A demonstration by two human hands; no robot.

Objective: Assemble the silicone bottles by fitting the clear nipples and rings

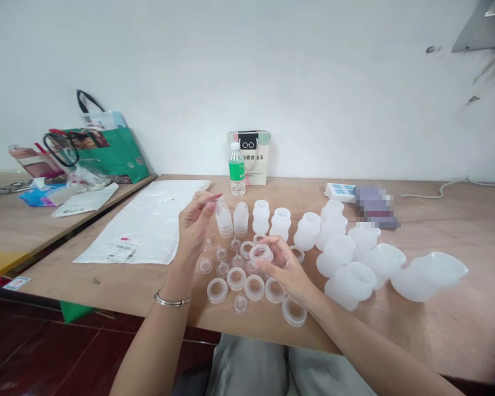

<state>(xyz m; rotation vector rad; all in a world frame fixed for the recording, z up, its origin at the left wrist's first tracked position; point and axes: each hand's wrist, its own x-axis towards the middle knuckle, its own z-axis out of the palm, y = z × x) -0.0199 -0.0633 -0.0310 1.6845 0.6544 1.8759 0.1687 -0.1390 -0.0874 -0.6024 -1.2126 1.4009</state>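
My right hand [286, 264] grips a translucent plastic screw ring [261, 252] between thumb and fingers, just above the table. My left hand [196, 217] is raised, its thumb and fingertips pinched together beside a stack of clear domed caps [224, 220]. Whatever the left fingers hold is too clear and small to make out. A second stack of clear caps [241, 219] stands to its right. Below my hands lie several loose rings [254, 287] and several small clear silicone nipples [240, 303]. White translucent bottles [307, 231] stand in a group to the right.
A white plastic mailer [144, 220] lies on the left. At the back stand a water bottle [237, 170] and a paper bag [258, 159]. A power strip [340, 192] is at the back right. Green bags [111, 151] and a tissue pack [45, 195] occupy the far-left table.
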